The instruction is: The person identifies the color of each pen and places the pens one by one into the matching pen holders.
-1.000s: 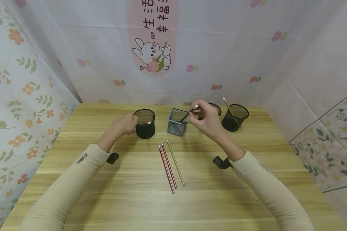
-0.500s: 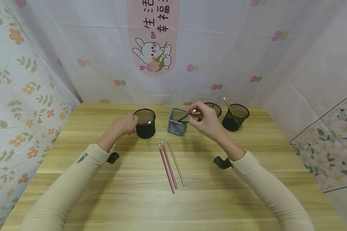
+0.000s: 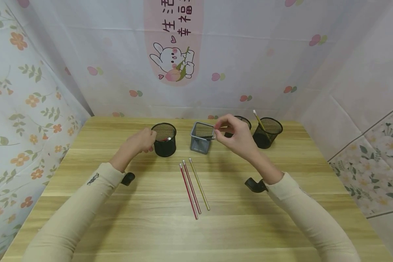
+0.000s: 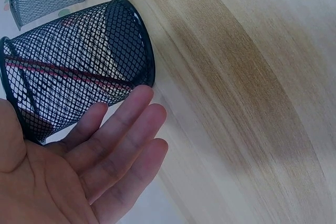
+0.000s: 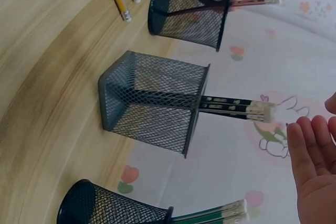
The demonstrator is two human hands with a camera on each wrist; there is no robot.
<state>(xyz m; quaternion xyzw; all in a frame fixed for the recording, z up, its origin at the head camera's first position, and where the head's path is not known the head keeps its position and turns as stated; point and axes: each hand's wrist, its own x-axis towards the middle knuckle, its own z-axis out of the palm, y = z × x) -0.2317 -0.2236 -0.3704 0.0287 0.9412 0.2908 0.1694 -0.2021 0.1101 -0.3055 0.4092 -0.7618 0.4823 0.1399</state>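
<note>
My right hand (image 3: 235, 136) is beside the rim of a grey square mesh pen holder (image 3: 200, 145). In the right wrist view its fingertips stand just off the eraser ends of black pencils (image 5: 228, 107) leaning in that holder. At the left, my left hand (image 3: 141, 141) rests against a black round mesh pen holder (image 3: 165, 148), its fingers (image 4: 126, 140) extended along the wall. A red pencil (image 5: 257, 2) leans inside this round holder. Two red pencils (image 3: 188, 191) and a yellow pencil (image 3: 199, 185) lie side by side on the table.
Behind my right hand stands another black round holder (image 3: 243, 118), with green pencils (image 5: 210, 215) in it. Farther right, a third black round holder (image 3: 266, 135) holds a yellow pencil (image 3: 259, 120). A printed cloth (image 3: 118, 65) hangs along the table's back edge.
The black pencil that my right hand pinched has gone down into the grey square holder, and the fingers have come off it. My left hand stays in place.
</note>
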